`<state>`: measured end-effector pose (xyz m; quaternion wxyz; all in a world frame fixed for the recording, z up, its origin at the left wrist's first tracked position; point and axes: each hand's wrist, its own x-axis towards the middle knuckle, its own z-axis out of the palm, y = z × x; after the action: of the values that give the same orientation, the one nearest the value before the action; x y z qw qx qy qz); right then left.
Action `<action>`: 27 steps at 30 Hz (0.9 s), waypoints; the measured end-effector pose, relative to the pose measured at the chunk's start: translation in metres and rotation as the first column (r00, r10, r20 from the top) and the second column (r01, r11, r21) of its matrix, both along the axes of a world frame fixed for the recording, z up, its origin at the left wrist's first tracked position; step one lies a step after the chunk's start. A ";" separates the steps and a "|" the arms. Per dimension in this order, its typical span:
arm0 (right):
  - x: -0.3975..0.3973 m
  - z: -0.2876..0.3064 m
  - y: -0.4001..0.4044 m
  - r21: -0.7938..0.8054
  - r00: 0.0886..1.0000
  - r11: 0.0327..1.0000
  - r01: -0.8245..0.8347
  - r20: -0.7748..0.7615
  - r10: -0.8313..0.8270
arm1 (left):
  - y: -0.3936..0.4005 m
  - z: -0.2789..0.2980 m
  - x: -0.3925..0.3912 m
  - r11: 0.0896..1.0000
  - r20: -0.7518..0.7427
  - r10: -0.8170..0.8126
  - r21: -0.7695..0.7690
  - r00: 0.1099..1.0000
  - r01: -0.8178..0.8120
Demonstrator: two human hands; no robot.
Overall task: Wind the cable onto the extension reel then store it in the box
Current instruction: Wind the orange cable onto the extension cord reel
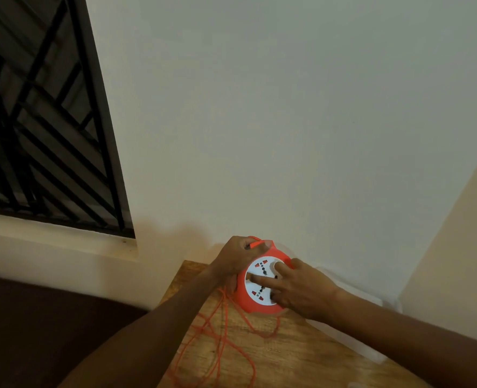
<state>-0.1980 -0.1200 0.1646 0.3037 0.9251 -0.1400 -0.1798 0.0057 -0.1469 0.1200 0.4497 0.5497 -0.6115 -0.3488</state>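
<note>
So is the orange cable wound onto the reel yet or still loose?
Still mostly loose: the orange cable lies in loops across the wooden table below the reel.

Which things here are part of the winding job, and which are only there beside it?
Part of the job: extension reel, orange cable, left hand gripping the reel, right hand with fingers on its white face.

Only there: wooden table, barred window, wall.

No writing, brand or number can be read anywhere here. The round orange plastic extension reel (262,284) shows a white face with only socket holes and small red marks, too blurred to tell whether any of them carry letters.
</note>
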 end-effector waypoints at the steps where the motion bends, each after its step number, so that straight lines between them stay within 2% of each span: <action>1: 0.000 -0.001 0.001 -0.007 1.000 1.000 0.028 0.012 -0.028 | 0.000 -0.001 0.001 1.000 -0.014 0.021 -0.006 1.000 -0.021; 5: 0.016 -0.005 0.003 -0.023 0.979 0.988 0.154 0.141 -0.149 | -0.002 0.001 -0.001 0.995 -0.077 0.088 -0.041 0.993 -0.091; 9: 0.027 -0.006 0.008 -0.021 0.930 0.962 0.273 0.261 -0.258 | 0.002 0.005 -0.001 0.993 -0.164 0.085 -0.061 0.983 -0.096; 12: 0.029 -0.005 0.003 -0.012 0.927 0.975 0.220 0.315 -0.206 | 0.001 0.007 -0.003 0.985 -0.169 0.118 -0.103 0.979 -0.136; 20: 0.024 -0.008 -0.006 -0.039 0.939 0.976 0.212 0.284 -0.193 | 0.000 0.009 -0.006 0.989 -0.138 0.075 -0.119 0.988 -0.091; 24: 0.012 0.003 -0.005 -0.110 0.955 0.985 0.132 0.279 -0.097 | 0.002 0.005 -0.002 0.992 -0.191 0.099 -0.062 0.977 -0.112; 27: 0.000 0.005 -0.008 -0.091 0.942 0.995 0.040 0.335 -0.007 | 0.000 0.004 0.004 0.992 -0.151 0.114 -0.043 0.982 -0.122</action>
<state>-0.1981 -0.1285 0.1695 0.3178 0.9247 -0.2089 -0.0169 0.0093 -0.1466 0.1237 0.5280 0.5457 -0.5514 -0.3456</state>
